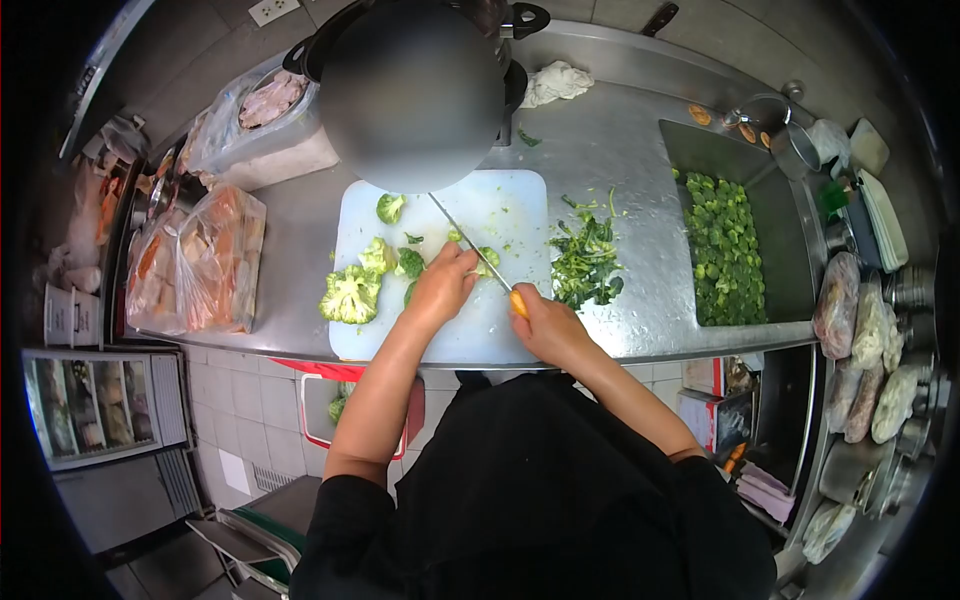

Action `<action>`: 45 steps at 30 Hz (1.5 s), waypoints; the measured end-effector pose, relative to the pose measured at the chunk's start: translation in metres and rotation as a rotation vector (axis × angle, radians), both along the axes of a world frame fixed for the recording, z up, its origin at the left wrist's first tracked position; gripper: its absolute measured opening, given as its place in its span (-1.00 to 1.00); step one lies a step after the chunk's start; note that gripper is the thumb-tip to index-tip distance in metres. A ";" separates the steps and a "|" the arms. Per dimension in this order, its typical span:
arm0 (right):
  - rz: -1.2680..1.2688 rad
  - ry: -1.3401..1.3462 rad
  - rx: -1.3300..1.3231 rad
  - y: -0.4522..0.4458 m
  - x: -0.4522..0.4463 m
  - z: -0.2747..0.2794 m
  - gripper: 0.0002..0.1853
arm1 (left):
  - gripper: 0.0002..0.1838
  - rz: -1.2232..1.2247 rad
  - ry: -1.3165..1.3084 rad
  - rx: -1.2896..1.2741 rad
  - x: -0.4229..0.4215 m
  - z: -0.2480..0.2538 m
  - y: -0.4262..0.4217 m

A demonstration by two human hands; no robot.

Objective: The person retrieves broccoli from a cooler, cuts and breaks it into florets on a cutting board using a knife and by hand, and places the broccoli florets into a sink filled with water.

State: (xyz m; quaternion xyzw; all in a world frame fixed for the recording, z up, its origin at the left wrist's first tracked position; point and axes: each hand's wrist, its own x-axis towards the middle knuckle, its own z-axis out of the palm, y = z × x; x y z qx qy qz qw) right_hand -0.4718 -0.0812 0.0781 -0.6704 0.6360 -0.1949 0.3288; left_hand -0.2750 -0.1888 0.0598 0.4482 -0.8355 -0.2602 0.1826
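My right hand (552,328) is wrapped around the yellow handle of a kitchen knife (465,233), whose blade points up and left across a white cutting board (440,345). Close to the blade, the curled fingers of my left hand (442,287) press on a broccoli floret (487,262), partly hidden by fingers and knife. Left of that hand lie a large cut broccoli head (350,295), a paler piece (377,256) and a green floret (409,263). Another floret (391,208) sits near the board's upper left. Small green crumbs dot the board.
Broccoli leaves and stems (585,262) are heaped right of the board. Many florets (725,255) fill a steel sink (790,275). Bagged food (200,265) and a plastic tub (285,155) stand left. A dark pot (515,85), partly blurred out, is behind the board; a bin (415,415) sits below.
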 end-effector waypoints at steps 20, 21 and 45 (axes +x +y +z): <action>-0.117 -0.102 0.085 -0.015 -0.022 -0.016 -0.60 | -0.60 0.077 -0.010 0.025 -0.006 0.005 -0.002; -0.154 -0.072 0.073 -0.016 -0.025 -0.017 -0.58 | -0.52 0.050 -0.065 0.001 -0.010 0.009 -0.002; 0.014 0.048 -0.111 -0.079 0.056 -0.022 -0.24 | -0.69 0.296 0.233 0.356 0.010 0.037 -0.031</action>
